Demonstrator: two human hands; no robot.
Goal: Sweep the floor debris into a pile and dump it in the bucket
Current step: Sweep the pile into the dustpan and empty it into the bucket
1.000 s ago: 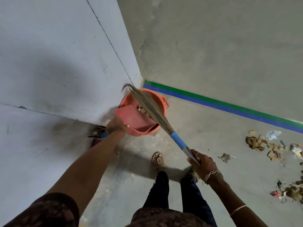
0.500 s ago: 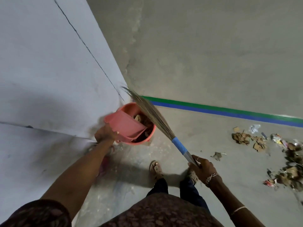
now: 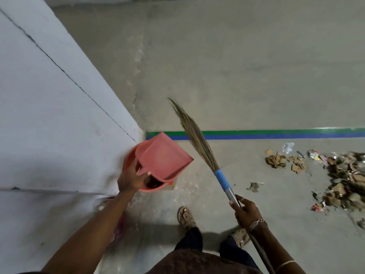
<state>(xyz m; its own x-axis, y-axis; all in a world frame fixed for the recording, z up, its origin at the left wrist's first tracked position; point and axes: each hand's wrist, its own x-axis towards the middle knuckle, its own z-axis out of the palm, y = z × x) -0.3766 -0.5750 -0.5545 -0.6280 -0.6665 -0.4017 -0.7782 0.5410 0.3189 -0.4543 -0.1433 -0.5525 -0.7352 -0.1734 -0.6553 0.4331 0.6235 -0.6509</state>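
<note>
Above bucket (image 3: pixel 152 187), dustpan (image 3: pixel 164 156) in left hand (image 3: pixel 131 177)

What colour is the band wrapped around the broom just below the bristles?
Bright blue; the band sits between the bristles and the grey metal handle, clearest in the head view.

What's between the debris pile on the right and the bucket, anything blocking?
Nothing fixed. Bare floor lies between the debris pile and the bucket, apart from one stray scrap. The dustpan in the left hand covers the bucket's mouth.

Dark trousers (image 3: pixel 190 241), sandals (image 3: pixel 185 217), a beaded bracelet (image 3: pixel 256 223), possibly a ring (image 3: pixel 243 199).
</note>
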